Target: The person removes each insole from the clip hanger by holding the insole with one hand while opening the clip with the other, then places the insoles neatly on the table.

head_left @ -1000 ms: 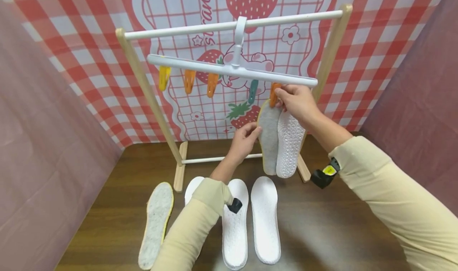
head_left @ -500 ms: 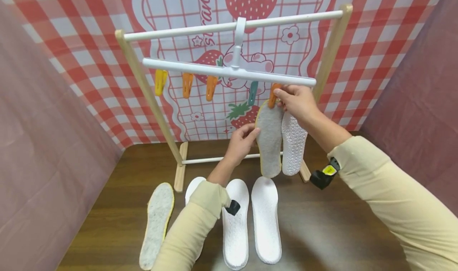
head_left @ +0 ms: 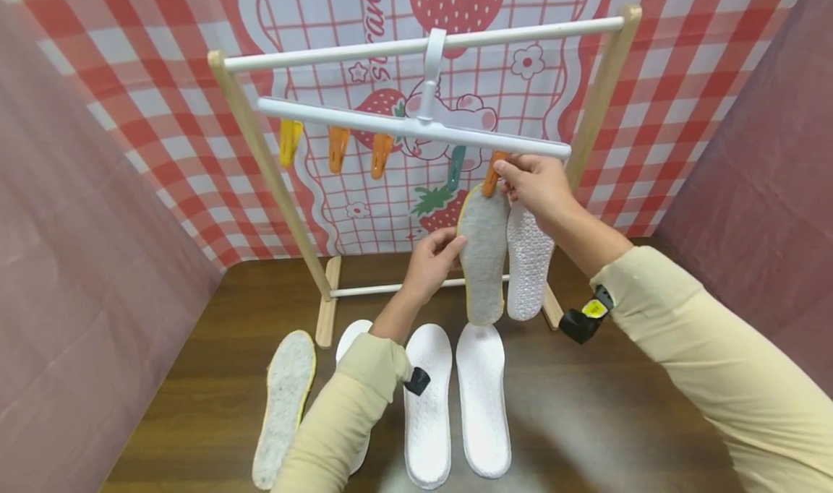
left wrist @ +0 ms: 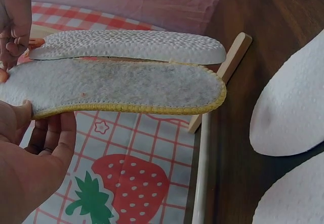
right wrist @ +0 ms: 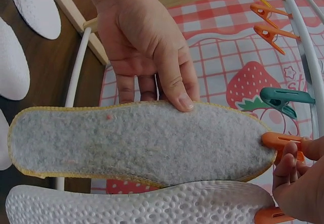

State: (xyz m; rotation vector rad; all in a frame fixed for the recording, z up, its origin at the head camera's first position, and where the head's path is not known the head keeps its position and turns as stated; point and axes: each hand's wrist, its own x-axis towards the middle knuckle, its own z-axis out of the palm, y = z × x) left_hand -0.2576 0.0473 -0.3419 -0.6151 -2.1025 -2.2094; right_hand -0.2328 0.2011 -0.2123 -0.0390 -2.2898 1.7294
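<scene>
A grey felt insole (head_left: 484, 262) with yellow edging hangs upright below the white hanger (head_left: 364, 119). My left hand (head_left: 429, 265) pinches its left edge between thumb and fingers. At its top end, my right hand (head_left: 541, 188) pinches an orange clothespin (right wrist: 279, 141), whose tip meets the insole's end. Beside it on the right hangs a white dimpled insole (head_left: 528, 272), held by another orange clothespin (right wrist: 272, 215) that the right hand mostly hides in the head view.
Yellow (head_left: 289, 143), orange (head_left: 337, 149) and teal (head_left: 456, 168) clothespins hang along the bar. The hanger hooks over a wood-framed rack (head_left: 601, 95). On the brown table (head_left: 586, 413) lie another grey insole (head_left: 283, 406) and white insoles (head_left: 483, 399), one partly behind the left sleeve.
Both hands shift slightly left with the grey insole and clothespin. The grey insole swings away from the white one, and the clothespin tilts more. The hanger sways a little.
</scene>
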